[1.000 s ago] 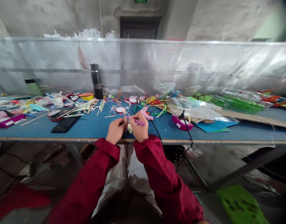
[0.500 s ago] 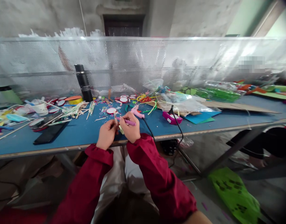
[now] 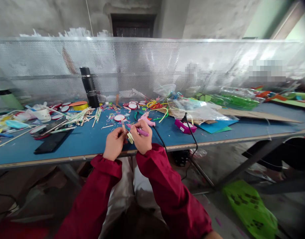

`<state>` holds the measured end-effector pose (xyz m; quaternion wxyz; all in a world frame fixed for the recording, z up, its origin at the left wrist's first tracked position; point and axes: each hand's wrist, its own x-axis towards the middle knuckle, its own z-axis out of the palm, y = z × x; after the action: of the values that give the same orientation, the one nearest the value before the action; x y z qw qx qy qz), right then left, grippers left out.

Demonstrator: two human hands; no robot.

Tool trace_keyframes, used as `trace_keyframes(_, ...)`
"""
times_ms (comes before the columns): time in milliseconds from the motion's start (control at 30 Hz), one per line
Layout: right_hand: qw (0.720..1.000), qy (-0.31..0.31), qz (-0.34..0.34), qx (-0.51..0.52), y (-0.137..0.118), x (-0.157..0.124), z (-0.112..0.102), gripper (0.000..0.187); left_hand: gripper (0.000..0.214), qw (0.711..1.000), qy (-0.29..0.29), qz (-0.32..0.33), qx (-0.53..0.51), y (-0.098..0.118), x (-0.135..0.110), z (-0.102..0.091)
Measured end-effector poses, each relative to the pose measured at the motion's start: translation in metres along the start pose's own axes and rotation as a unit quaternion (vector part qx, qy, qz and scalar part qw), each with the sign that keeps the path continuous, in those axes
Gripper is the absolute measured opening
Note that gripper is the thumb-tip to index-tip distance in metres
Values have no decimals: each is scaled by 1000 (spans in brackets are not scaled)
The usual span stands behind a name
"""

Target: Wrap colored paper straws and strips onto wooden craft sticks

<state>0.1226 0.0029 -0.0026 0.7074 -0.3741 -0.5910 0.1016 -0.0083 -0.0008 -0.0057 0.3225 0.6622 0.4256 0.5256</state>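
My left hand point(image 3: 115, 143) is closed on a narrow pale strip point(image 3: 123, 124), which stands up above the fingertips. A purple pen point(image 3: 142, 131) lies in the closed grip of my right hand point(image 3: 142, 139), its tip pointing left near the strip. Between the two hands shows a small pale yellow piece point(image 3: 130, 138); what supports it is hidden. Just beyond my right hand a pink glue gun point(image 3: 147, 119) lies on the blue table point(image 3: 92, 143). A round white disc with a red rim point(image 3: 119, 118) lies beyond my left hand.
A black bottle point(image 3: 89, 88) stands at the back left. A bundle of paper sticks point(image 3: 79, 116) and a dark phone point(image 3: 53, 142) lie to the left. To the right are a magenta box point(image 3: 184, 126), a black cable point(image 3: 192, 134) and plastic bags point(image 3: 197, 109).
My right hand and the pen have shifted slightly right, away from the strip. More of the pale yellow piece shows between my hands. My left hand still holds the strip.
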Motion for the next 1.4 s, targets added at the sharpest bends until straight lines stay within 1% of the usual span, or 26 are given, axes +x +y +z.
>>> trace_keyframes(100, 1000, -25, -11, -13, -3, -1, -2, 17, 22, 1000, 0, 12, -5, -2, 0, 0)
trace_keyframes(200, 999, -38, -14, -17, -4, -1, -3, 18, 23, 1000, 3, 23, 4, -1, 0, 1)
trace_keyframes(400, 998, -58, -15, -14, -3, -1, -2, 17, 24, 1000, 3, 24, 3, 2, -1, 2)
trace_keyframes(567, 999, -39, -17, -20, 0, -1, -1, 16, 23, 999, 10, 31, 15, 2, -1, 1)
trace_keyframes(700, 999, -43, -24, -17, 0, -1, -1, 16, 25, 999, 10, 31, 15, 1, -1, 1)
trace_keyframes(833, 999, -30, -27, -24, -1, -1, -1, 16, 24, 999, 10, 31, 33, 1, 0, 1)
trace_keyframes(1000, 998, -48, -26, -20, -2, -1, -1, 17, 24, 999, 10, 31, 27, 2, -1, 2)
trace_keyframes(1133, 999, -32, -28, -28, -1, -2, -1, 17, 24, 999, 12, 32, 32, 4, -1, 2)
trace_keyframes(1300, 998, -40, -29, -25, 0, -2, -1, 18, 24, 999, 13, 33, 29, 3, -1, 1)
trace_keyframes(1400, 998, -34, -29, -33, 0, -2, -1, 18, 24, 999, 13, 36, 34, 3, -1, 2)
